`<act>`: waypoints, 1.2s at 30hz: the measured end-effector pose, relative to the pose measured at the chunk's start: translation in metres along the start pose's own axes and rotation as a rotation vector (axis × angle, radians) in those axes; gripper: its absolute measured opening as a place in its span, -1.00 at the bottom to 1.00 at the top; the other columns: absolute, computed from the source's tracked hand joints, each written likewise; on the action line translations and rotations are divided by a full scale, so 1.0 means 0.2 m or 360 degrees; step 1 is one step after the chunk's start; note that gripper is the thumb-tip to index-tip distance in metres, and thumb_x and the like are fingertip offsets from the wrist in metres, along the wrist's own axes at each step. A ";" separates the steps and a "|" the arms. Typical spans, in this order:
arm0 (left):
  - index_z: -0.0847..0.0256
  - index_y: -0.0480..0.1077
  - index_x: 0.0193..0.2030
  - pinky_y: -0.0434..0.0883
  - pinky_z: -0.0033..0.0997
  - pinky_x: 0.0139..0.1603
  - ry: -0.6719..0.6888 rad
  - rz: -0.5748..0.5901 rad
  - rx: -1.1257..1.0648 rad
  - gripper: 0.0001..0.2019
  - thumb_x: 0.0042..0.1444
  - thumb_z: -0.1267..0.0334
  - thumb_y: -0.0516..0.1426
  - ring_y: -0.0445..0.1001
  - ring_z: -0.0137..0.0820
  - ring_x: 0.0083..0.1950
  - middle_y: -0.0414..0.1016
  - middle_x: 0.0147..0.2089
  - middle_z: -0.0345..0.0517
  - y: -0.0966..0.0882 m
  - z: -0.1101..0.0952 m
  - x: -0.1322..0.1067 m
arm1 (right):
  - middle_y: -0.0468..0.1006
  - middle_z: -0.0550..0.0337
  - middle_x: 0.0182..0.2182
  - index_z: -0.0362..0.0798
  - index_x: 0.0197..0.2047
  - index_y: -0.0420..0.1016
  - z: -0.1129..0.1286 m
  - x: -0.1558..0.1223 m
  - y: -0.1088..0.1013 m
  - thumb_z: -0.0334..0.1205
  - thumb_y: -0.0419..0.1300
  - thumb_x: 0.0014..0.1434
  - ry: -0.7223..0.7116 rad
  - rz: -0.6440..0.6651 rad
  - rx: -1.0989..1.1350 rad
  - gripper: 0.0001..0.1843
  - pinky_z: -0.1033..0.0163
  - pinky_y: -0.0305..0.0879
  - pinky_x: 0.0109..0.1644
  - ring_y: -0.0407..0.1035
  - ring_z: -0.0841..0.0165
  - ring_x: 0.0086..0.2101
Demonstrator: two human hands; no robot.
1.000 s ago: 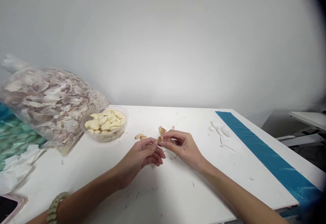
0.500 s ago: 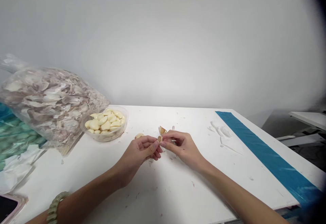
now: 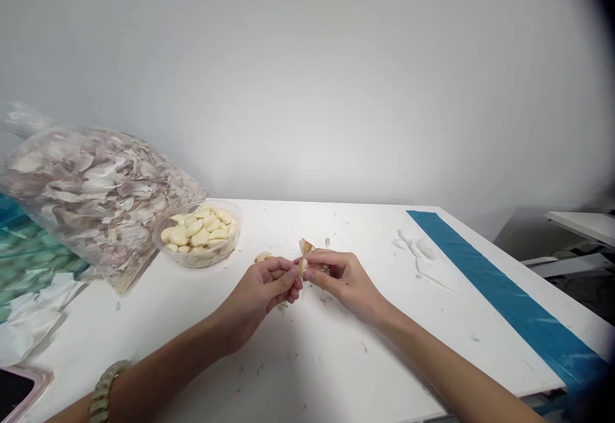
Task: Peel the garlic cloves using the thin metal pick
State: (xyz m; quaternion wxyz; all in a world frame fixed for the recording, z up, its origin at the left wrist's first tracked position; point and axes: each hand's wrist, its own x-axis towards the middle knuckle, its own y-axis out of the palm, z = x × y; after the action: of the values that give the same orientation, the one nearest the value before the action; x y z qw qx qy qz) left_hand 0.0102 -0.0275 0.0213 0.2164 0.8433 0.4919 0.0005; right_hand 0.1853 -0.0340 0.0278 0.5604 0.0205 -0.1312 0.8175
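A white worktop fills the lower view, with a blue tape strip running along its right side and a bulging clear bag of papery garlic skins slumped at its far left corner. Just beside the bag sits a clear plastic tub heaped with peeled cloves. A phone pokes in at the lower left, and a few curled skin scraps lie towards the tape.

Both hands meet near the middle of the worktop, neither one open. The left hand, wearing a beaded bracelet, and the right hand pinch a single garlic clove between them, upright at their fingertips and lifted off the surface. Another clove lies just beyond the left hand, and a torn skin piece sits just beyond the pinch.

A close pinch suits this work — short, gentle pulls near the clove's tip should lift the skin without gouging the soft flesh.
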 end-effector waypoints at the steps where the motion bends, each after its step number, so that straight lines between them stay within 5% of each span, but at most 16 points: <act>1: 0.24 0.41 -0.41 0.21 -0.50 -0.32 0.0004 0.0011 0.0002 -0.80 0.04 0.13 0.20 0.23 -0.55 -0.40 0.32 -0.45 -0.24 0.00 0.00 0.00 | 0.55 0.19 -0.36 0.12 -0.15 0.57 0.00 0.00 0.00 -0.02 0.20 0.12 0.0009 0.0003 0.0009 -0.75 0.07 0.33 -0.16 0.39 0.35 -0.35; 16: 0.23 0.44 -0.30 0.20 -0.47 -0.25 0.0014 0.0052 0.0123 -0.78 0.05 0.10 0.19 0.25 -0.53 -0.35 0.32 -0.42 -0.23 -0.01 0.02 0.00 | 0.43 0.32 -0.50 0.00 -0.34 0.51 -0.02 0.00 0.00 -0.07 0.37 -0.08 0.0186 -0.0109 0.0278 -0.75 0.09 0.26 -0.08 0.34 0.41 -0.40; 36: 0.24 0.42 -0.37 0.18 -0.50 -0.31 -0.0014 0.0076 0.0082 -0.78 0.04 0.10 0.20 0.24 -0.55 -0.39 0.34 -0.44 -0.23 -0.02 0.02 0.00 | 0.45 0.26 -0.48 -0.03 -0.37 0.49 -0.03 0.00 0.00 -0.05 0.37 -0.08 0.0229 -0.0105 0.0244 -0.73 0.08 0.26 -0.12 0.34 0.38 -0.40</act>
State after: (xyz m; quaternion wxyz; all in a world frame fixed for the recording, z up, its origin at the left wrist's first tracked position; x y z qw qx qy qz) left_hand 0.0083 -0.0283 0.0161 0.1966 0.8601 0.4706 -0.0108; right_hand 0.1853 -0.0318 0.0223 0.5917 0.0088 -0.0269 0.8057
